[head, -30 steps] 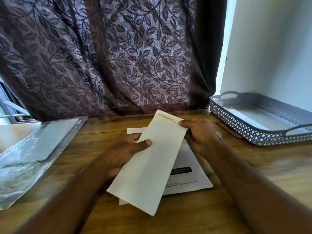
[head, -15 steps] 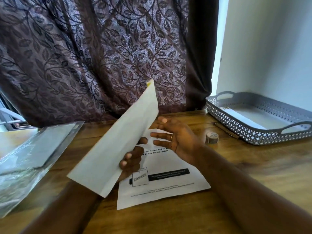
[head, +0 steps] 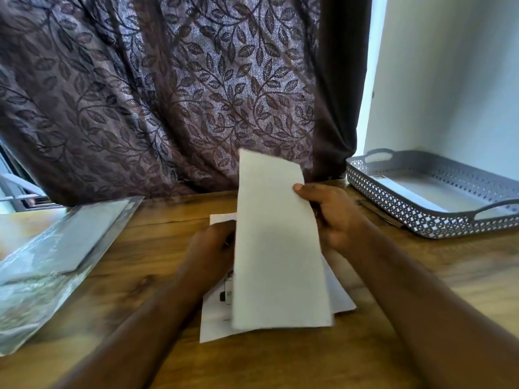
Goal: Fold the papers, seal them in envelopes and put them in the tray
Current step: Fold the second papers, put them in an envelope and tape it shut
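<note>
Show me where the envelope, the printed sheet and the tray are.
envelope (head: 278, 248), head view, middle of its blank face.
printed sheet (head: 216, 321), head view, bare lower left corner.
tray (head: 387, 200), head view, perforated near wall.

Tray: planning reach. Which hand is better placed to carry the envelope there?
Right, likely: the right hand grips the envelope at its edge nearer the tray; the left hand holds the far edge.

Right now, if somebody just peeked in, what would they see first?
A long white envelope in the middle, pinched by the right hand, with the left hand at its other edge, above a printed paper on the wooden table. Behind hangs a purple leafy curtain; a grey tray sits at the right.
</note>
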`<action>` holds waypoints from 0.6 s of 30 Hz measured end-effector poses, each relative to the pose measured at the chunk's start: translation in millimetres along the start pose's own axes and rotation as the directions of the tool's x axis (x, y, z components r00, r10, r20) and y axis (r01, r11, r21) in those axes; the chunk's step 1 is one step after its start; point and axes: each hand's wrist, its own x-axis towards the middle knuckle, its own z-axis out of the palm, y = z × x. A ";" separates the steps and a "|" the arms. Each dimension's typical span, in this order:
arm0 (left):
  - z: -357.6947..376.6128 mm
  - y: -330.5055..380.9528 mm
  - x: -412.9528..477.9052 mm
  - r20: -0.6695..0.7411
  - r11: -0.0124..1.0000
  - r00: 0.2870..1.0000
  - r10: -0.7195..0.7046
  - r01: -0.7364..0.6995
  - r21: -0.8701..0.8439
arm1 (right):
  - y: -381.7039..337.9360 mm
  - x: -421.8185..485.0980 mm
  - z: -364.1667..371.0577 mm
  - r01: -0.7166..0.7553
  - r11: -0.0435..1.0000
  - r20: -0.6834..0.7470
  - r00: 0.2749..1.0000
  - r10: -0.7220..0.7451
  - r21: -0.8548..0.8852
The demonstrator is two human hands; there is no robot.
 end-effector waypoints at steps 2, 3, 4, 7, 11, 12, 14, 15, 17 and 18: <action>-0.5 -4.0 3.3 -0.063 1.000 0.998 0.017 -0.016 0.021 | 1.5 -0.4 -3.8 -0.038 0.984 -0.066 0.997 0.027 -0.172; -0.2 -9.2 5.6 -0.102 1.000 0.995 -0.010 0.010 0.000 | 3.9 -0.6 -4.6 -0.041 0.963 -0.098 0.995 0.015 -0.266; -1.6 -10.8 6.0 -0.136 0.999 0.990 -0.042 0.039 -0.024 | 6.8 -0.2 -5.6 -0.036 0.928 -0.123 0.992 -0.010 -0.370; -2.2 -22.2 6.3 -0.192 0.999 0.980 -0.049 0.049 -0.005 | 15.9 3.6 -4.3 -0.032 0.722 -0.134 0.987 -0.084 -0.691; -4.1 -22.8 8.3 -0.190 0.999 0.982 -0.003 0.012 0.043 | 24.5 11.4 -2.7 -0.072 0.308 -0.139 0.969 -0.203 -0.949; -3.8 -21.7 8.8 -0.185 0.999 0.983 -0.002 0.010 0.041 | 25.2 12.2 -2.1 -0.083 0.264 -0.148 0.959 -0.240 -0.961; -1.4 -20.6 9.2 -0.174 0.998 0.985 0.017 -0.008 0.056 | 25.2 13.3 -1.0 -0.069 0.188 -0.130 0.933 -0.335 -0.980; -0.1 -21.0 9.6 -0.165 0.997 0.986 0.037 -0.025 0.070 | 24.7 12.7 -0.6 -0.048 0.147 -0.101 0.918 -0.382 -0.988; 3.3 -21.7 10.2 -0.142 0.994 0.987 0.068 -0.055 0.096 | 21.4 7.3 -3.0 -0.007 0.083 -0.044 0.892 -0.450 -0.997; 3.9 -22.4 10.2 -0.134 0.992 0.988 0.077 -0.063 0.107 | 18.6 4.7 -5.2 0.023 0.066 -0.010 0.883 -0.469 -0.998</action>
